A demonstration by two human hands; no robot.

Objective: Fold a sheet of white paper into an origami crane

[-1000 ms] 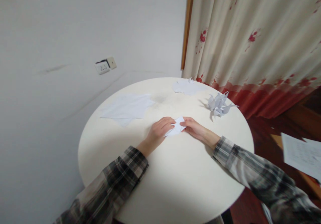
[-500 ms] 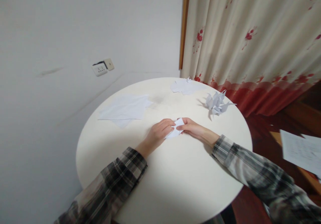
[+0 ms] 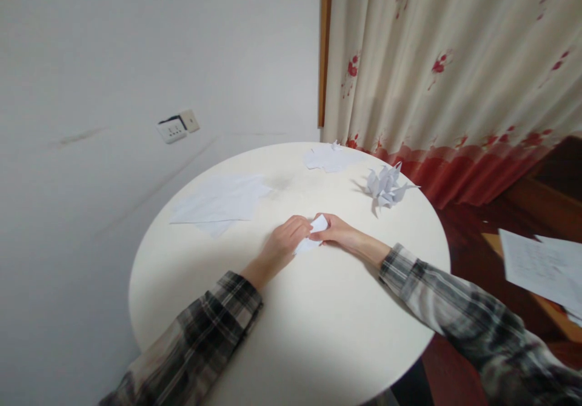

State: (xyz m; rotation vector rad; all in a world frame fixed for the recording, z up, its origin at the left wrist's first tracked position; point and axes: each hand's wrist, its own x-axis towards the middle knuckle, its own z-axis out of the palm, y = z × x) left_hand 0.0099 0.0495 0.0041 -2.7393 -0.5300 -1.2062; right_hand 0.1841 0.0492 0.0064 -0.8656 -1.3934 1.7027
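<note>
A small piece of folded white paper (image 3: 319, 223) is between my two hands, over the middle of the round white table (image 3: 291, 321). My left hand (image 3: 290, 236) grips its left side with the fingers closed. On its right side, my right hand (image 3: 336, 231) pinches it, the thumb lying across the front. Part of the paper shows below the fingers. The exact folds are too small to make out. To the right of my hands sits a cluster of folded paper cranes (image 3: 386, 186).
Loose white sheets (image 3: 218, 200) lie at the table's left. More paper (image 3: 330, 157) lies at the far edge, a small folded piece (image 3: 335, 146) on it. Beyond are a wall with a socket (image 3: 171, 130) and a curtain (image 3: 436, 91). Written sheets (image 3: 536, 266) rest lower right.
The view has shifted slightly, so the scene sits a little further left. My right thumb has moved across the folded paper, and its upper part now looks raised or bent.
</note>
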